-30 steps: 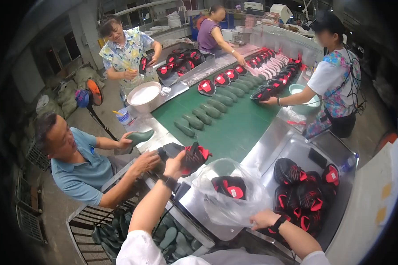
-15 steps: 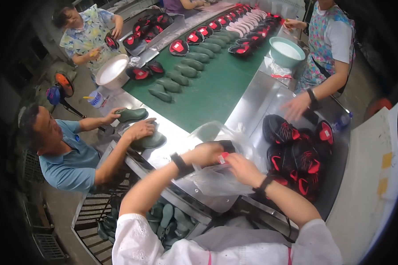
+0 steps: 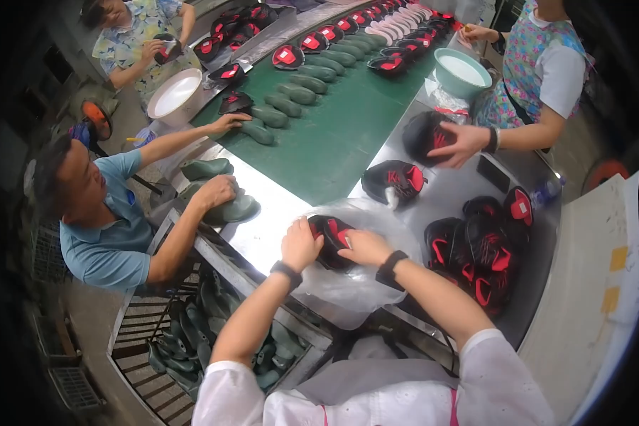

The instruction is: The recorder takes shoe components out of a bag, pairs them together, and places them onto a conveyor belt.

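A black-and-red shoe upper (image 3: 326, 257) lies over a clear plastic bag (image 3: 362, 287) at the near edge of the metal tabletop. Its left side is gripped by my left hand (image 3: 302, 245), fingers curled over the edge. My right hand (image 3: 368, 250) is closed on its red lining from the other side, the thumb reaching inward. Just beyond my right hand, another black-and-red upper (image 3: 393, 182) rests on the metal, with something whitish at its front.
Uppers are piled (image 3: 476, 248) at right. There a co-worker's hand (image 3: 465, 145) holds a dark upper. At left, a person in a blue shirt touches green shoe lasts (image 3: 238, 207). A green belt (image 3: 298, 167) carries lasts and uppers. Below stands a barred crate (image 3: 145, 348) of lasts.
My hands have spread slightly apart around the upper, which now shows more. The right co-worker has lifted an upper, and one now lies nearer me. The left person's arm has reached to the belt.
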The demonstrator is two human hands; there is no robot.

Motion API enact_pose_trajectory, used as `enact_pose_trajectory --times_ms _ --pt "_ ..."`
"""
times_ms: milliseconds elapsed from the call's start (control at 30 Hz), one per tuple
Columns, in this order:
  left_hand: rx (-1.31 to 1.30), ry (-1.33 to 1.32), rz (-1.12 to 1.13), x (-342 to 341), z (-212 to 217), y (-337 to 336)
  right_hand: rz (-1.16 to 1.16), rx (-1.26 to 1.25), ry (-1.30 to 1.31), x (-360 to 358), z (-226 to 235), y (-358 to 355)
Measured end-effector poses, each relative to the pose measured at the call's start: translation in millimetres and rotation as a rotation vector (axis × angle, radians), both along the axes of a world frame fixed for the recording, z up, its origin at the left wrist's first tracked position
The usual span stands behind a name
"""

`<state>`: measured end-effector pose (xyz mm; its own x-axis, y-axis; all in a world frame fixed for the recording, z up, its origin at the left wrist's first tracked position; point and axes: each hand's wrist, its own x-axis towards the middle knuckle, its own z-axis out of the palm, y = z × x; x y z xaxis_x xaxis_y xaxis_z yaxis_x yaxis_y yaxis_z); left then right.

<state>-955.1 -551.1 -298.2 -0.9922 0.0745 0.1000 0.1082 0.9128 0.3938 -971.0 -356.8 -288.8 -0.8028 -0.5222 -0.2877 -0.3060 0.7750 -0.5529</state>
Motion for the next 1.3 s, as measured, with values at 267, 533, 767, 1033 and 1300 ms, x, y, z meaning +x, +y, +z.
enact_pose_trajectory --times_ms 267,533,767,1033,1300 --pt "0.5 -0.346 -0.143 32.2 7.2 19.5 -0.645 -0.551 -0.902 2.7 29.2 14.0" --pt "1.147 -0.473 -0.373 53.4 -13.5 -0.8 -0.612 -0.691 -0.708 22.1 30.7 72.8" --pt "-0.268 -0.684 -0.221 45.8 9.2 0.6 -0.6 -0.808 -0.725 39.7 45.0 115.4" --pt "0.789 -0.268 -0.245 54.5 14.5 54.9 -0.534 -0.762 -0.421 56.5 50.6 114.8" --pt "0.228 -0.197 0.209 43.9 -31.1 -10.4 -0.617 -1.694 -0.704 74.0 13.6 196.9"
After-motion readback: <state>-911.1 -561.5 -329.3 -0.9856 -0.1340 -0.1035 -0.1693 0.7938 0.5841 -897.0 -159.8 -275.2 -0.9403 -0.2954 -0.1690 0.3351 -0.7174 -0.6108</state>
